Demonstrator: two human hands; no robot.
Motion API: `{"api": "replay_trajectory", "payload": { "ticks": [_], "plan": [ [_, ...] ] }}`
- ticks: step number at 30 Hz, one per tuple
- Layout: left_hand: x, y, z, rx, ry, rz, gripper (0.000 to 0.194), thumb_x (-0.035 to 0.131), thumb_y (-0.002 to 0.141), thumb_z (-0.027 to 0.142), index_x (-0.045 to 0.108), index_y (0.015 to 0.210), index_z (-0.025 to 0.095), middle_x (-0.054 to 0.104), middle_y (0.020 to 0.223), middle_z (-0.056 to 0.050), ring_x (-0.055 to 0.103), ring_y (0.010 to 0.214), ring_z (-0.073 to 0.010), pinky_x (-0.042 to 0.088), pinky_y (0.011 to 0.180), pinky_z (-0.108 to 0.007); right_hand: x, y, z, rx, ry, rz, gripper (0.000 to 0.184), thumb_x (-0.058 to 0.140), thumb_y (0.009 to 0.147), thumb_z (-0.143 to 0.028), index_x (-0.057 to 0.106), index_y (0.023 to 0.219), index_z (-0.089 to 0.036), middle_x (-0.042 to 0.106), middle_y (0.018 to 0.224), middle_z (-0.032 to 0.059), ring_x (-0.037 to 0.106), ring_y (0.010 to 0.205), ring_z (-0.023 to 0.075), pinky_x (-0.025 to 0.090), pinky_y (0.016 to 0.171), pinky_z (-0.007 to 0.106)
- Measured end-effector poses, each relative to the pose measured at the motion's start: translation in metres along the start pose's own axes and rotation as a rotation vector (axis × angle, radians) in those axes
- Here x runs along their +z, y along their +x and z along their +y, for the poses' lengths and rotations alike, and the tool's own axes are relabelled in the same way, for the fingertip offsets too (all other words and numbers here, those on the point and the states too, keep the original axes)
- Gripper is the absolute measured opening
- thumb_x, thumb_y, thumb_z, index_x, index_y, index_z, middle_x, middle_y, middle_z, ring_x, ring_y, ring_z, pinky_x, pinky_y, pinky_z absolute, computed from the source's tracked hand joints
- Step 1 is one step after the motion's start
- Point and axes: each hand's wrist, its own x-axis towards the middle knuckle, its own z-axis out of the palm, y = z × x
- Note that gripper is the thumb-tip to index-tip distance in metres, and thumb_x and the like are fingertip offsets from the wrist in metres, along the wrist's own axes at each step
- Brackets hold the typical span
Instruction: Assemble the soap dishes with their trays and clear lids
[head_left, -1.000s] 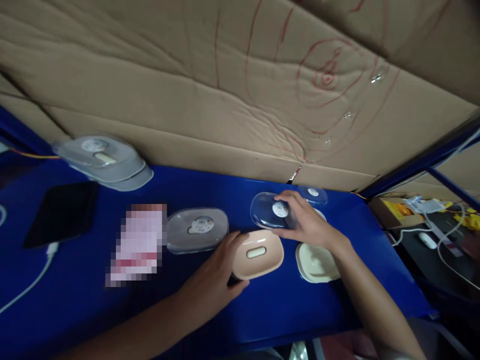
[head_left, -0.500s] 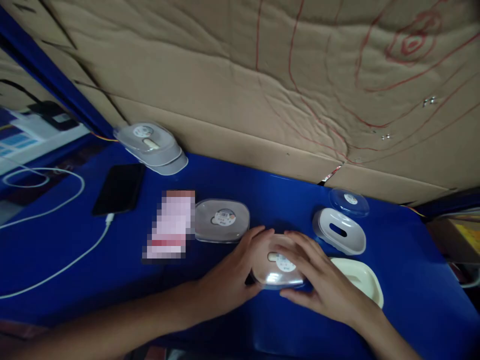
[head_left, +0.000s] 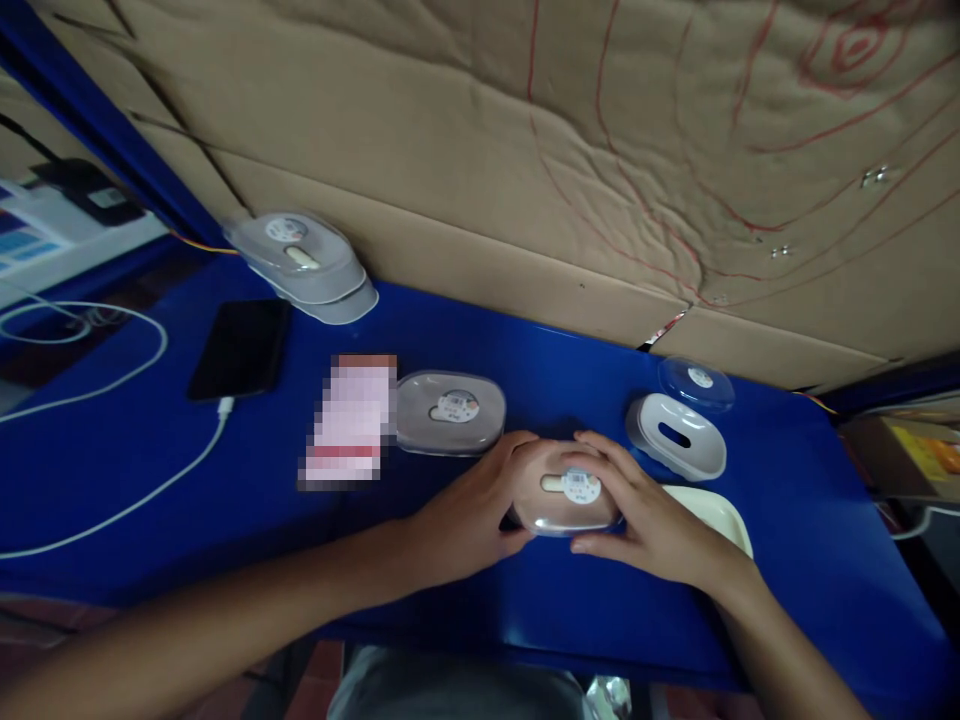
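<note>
Between my two hands is a pinkish-brown soap box [head_left: 559,510] with a clear lid, a round label and a pale oval slot on top. My left hand [head_left: 487,505] wraps its left side, fingers at the back and thumb at the front. On the right side, my right hand [head_left: 641,510] grips it the same way, thumb low at the front edge. Just behind my left hand lies a grey soap box [head_left: 450,425] with a label on its clear lid. A cream tray [head_left: 720,515] sits partly hidden behind my right forearm.
A grey slotted soap tray [head_left: 679,437] and a loose clear lid [head_left: 696,385] are at the right. Stacked soap boxes [head_left: 307,265] stand by the cardboard wall [head_left: 450,200]. A phone [head_left: 240,350] with a white cable [head_left: 176,505] and a blurred pink packet [head_left: 349,420] lie left.
The view has tilted down slightly, so most things sit higher in the picture. My right fingers have shifted toward the box's right edge, uncovering more of the label. Both hands still hold it.
</note>
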Motion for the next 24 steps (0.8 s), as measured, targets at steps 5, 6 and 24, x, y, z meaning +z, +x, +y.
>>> {"api": "replay_trajectory", "payload": {
  "ticks": [5, 6, 24],
  "plan": [
    [0.001, 0.0, -0.001, 0.048, -0.001, 0.0, 0.102, 0.072, 0.08, 0.003, 0.018, 0.161, 0.033, 0.041, 0.156, -0.014, 0.043, 0.147, -0.0307, 0.042, 0.122, -0.053, 0.001, -0.001, 0.003, -0.003, 0.035, -0.002, 0.084, 0.072, 0.095, -0.056, 0.028, 0.163, -0.035, 0.035, 0.169, 0.0126, 0.04, 0.155, 0.0322, 0.044, 0.123, 0.05],
    [0.002, 0.0, -0.001, 0.045, -0.002, 0.002, 0.104, 0.072, 0.079, 0.003, 0.018, 0.162, 0.034, 0.041, 0.156, -0.014, 0.044, 0.147, -0.0309, 0.043, 0.121, -0.053, 0.002, -0.001, 0.004, -0.017, 0.033, 0.007, 0.086, 0.073, 0.094, -0.056, 0.027, 0.164, -0.035, 0.036, 0.168, 0.0133, 0.04, 0.155, 0.0326, 0.044, 0.122, 0.051],
    [-0.002, 0.0, -0.006, 0.041, 0.015, 0.02, 0.103, 0.077, 0.085, 0.011, 0.016, 0.165, 0.034, 0.042, 0.16, -0.015, 0.041, 0.151, -0.0328, 0.04, 0.123, -0.056, 0.013, 0.002, 0.003, -0.041, -0.127, 0.067, 0.084, 0.07, 0.095, -0.058, 0.028, 0.165, -0.035, 0.037, 0.166, 0.0144, 0.036, 0.156, 0.0371, 0.046, 0.119, 0.058]
  ]
}}
